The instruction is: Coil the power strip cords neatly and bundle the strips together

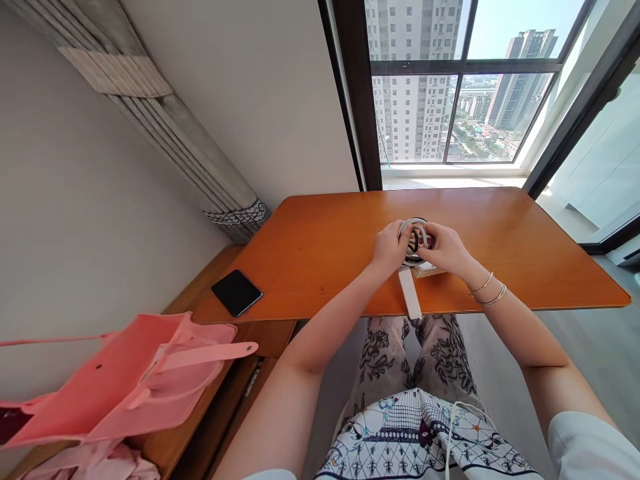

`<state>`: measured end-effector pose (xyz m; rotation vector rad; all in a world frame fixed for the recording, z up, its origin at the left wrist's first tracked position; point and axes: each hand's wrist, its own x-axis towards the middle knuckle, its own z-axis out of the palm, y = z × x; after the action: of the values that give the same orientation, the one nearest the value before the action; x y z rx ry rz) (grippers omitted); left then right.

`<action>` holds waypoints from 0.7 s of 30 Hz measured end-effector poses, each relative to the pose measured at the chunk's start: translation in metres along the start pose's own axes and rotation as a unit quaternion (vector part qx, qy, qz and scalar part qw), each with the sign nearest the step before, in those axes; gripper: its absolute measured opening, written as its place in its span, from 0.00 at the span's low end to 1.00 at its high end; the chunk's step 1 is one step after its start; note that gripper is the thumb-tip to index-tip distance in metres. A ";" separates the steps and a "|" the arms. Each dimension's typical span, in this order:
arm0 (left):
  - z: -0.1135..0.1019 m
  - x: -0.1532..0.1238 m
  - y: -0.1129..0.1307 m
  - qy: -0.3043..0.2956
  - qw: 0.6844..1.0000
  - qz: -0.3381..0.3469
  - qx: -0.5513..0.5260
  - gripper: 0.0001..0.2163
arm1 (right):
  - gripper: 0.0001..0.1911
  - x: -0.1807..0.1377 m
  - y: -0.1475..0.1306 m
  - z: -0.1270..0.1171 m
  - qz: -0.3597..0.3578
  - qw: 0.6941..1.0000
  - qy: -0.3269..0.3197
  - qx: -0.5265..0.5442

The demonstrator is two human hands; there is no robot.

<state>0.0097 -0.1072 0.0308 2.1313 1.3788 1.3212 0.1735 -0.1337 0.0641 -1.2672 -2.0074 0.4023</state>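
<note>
Over the front middle of the wooden table, both of my hands are closed on a coiled bundle of grey and black cables (pixel 414 224). My left hand (pixel 391 247) grips the left side of the loops. On the opposite side, my right hand (pixel 447 248) pinches the coil between thumb and fingers; two thin bracelets circle that wrist. Just below the coil lies a long white strip-shaped object (pixel 410 293), its near end at the table edge. A flat pale object (pixel 427 270) sits partly hidden beneath my right hand.
On the left of the wooden table (pixel 320 267) rests a dark-screened phone (pixel 237 293). A pink bag (pixel 130 380) with straps stands on the lower wooden bench (pixel 175 433). Behind the table are a window (pixel 463 67) and, to the left, a gathered curtain (pixel 165 120).
</note>
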 end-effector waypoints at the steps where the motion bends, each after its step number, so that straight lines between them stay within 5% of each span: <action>1: 0.000 0.000 0.000 -0.001 1.000 0.001 0.011 0.19 | 0.05 0.001 -0.001 -0.001 0.024 0.999 -0.007 0.020; 5: 0.001 0.001 0.001 0.004 0.999 -0.014 0.029 0.17 | 0.10 0.002 -0.004 -0.008 0.033 0.994 -0.065 0.082; 9: 0.000 0.003 0.005 0.000 1.000 -0.014 -0.008 0.15 | 0.08 0.001 -0.001 -0.006 0.008 1.000 0.002 0.004; 12: -0.002 0.003 0.007 -0.035 0.997 -0.048 -0.051 0.13 | 0.03 0.001 0.010 0.001 -0.092 0.990 0.079 -0.072; 16: -0.004 0.002 0.005 -0.077 0.991 -0.086 -0.074 0.09 | 0.11 -0.001 0.031 0.008 -0.286 0.938 0.111 -0.163; 21: -0.012 0.009 0.003 -0.133 0.984 -0.055 -0.107 0.13 | 0.19 -0.001 0.044 0.009 -0.333 0.907 0.154 -0.205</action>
<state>0.0033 -0.1038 0.0439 1.9724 1.1717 1.0470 0.1962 -0.1128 0.0319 -0.7199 -2.1450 -0.5410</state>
